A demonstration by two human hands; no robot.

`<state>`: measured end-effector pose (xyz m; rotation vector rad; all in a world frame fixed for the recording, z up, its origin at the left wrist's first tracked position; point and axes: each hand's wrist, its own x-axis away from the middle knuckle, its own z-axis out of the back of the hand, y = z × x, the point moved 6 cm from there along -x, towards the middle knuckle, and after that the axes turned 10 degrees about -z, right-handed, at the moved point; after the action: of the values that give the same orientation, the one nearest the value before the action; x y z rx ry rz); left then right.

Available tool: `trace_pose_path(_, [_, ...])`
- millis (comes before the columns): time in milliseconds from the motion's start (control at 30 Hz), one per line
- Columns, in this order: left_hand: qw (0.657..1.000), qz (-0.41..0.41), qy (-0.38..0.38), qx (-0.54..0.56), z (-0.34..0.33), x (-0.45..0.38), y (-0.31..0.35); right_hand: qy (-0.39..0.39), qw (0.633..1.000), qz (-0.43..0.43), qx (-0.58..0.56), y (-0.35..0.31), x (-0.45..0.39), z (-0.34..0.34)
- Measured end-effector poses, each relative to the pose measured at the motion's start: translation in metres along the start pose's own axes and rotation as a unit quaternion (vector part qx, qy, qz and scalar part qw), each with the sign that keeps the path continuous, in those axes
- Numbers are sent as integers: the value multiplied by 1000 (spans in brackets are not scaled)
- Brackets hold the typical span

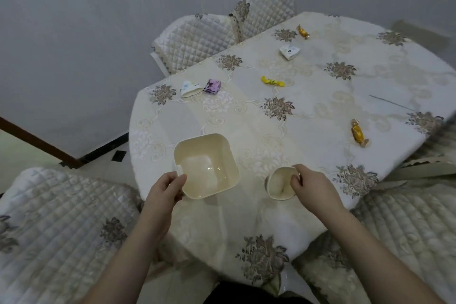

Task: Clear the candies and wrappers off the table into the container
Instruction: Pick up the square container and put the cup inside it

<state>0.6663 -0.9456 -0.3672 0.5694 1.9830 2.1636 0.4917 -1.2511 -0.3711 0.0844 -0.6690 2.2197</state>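
A cream square container stands near the table's front edge, and my left hand grips its near left corner. My right hand holds the rim of a small cream cup just right of the container. Further out lie a white wrapper and a purple wrapper at the far left. A yellow candy lies mid-table, a white wrapper and a gold candy lie at the far end, and a gold candy lies at the right edge.
The table wears a cream embroidered cloth. Quilted chairs stand at the far left, at the near left and at the near right. A grey wall rises behind.
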Motion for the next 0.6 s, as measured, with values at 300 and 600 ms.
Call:
trace_pose_path(300, [995,-23,-62,-71,4,17,-6,56,983,26,-171,-58,62,52])
trace_pose_path(600, [989,-52,-124,-62,-8,36,-4,-9,989,37,-140,-121,99,10])
